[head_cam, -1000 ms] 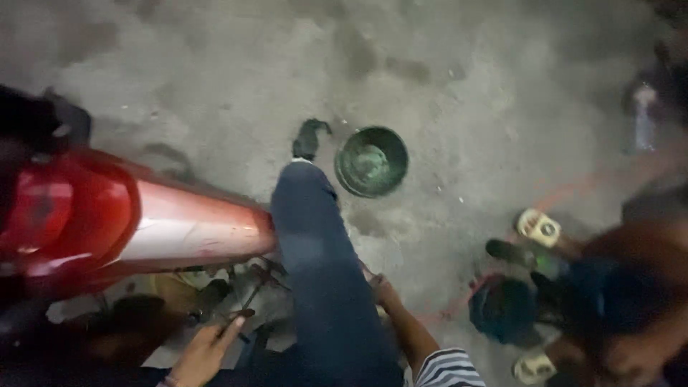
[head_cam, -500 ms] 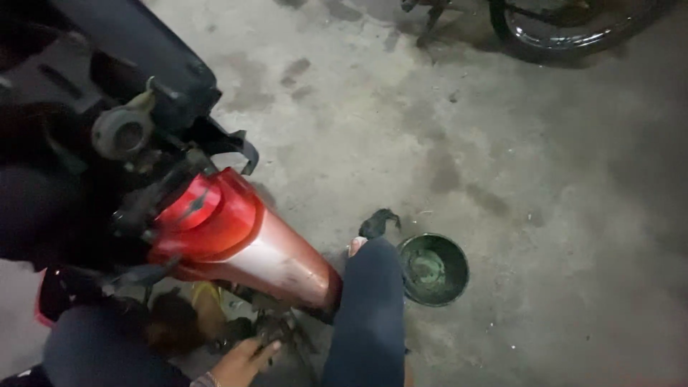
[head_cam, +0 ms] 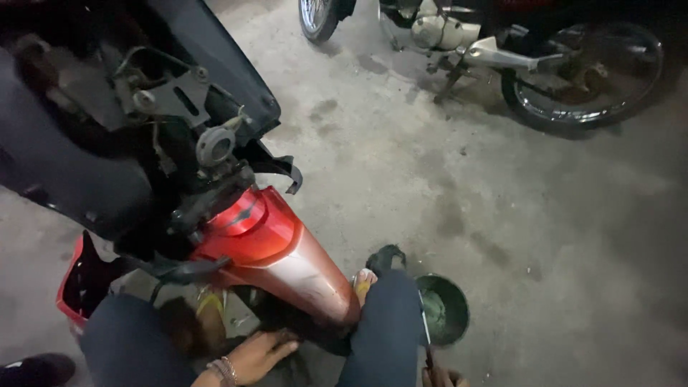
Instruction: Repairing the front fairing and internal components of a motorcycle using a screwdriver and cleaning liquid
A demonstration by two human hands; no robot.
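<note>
Two hands show at the bottom edge of the view. The left hand (head_cam: 264, 352), with bracelets at the wrist, lies palm down with its fingers loosely spread, reaching under the lower end of the red fender (head_cam: 287, 258) and resting on or just above the dark clutter below it; I cannot tell whether it grips anything. The right hand (head_cam: 441, 377) is mostly cut off by the frame; only the knuckles show, closed around the handle of a thin tool (head_cam: 425, 331) whose shaft rises along the person's right knee (head_cam: 383, 322) toward the green bowl (head_cam: 444, 309). What kind of tool it is cannot be told.

The person's left knee (head_cam: 125, 337) sits on the other side of the fender, so the red fender lies between the two legs, its narrow end pointing down toward the hands. A foot in a sandal (head_cam: 364, 281) peeks out just beyond the right knee, touching the fender's edge. The green bowl stands on the concrete floor (head_cam: 502, 186) just beside that knee.

Farther up, the fender joins the dark body of a stripped scooter (head_cam: 143, 129), where bare brackets, cables and a round lock fitting show. A red panel (head_cam: 75, 287) lies low at the left, next to the left knee.

Well apart, at the top of the view, a parked motorcycle (head_cam: 516, 50) stands on the floor with both wheels partly visible.
</note>
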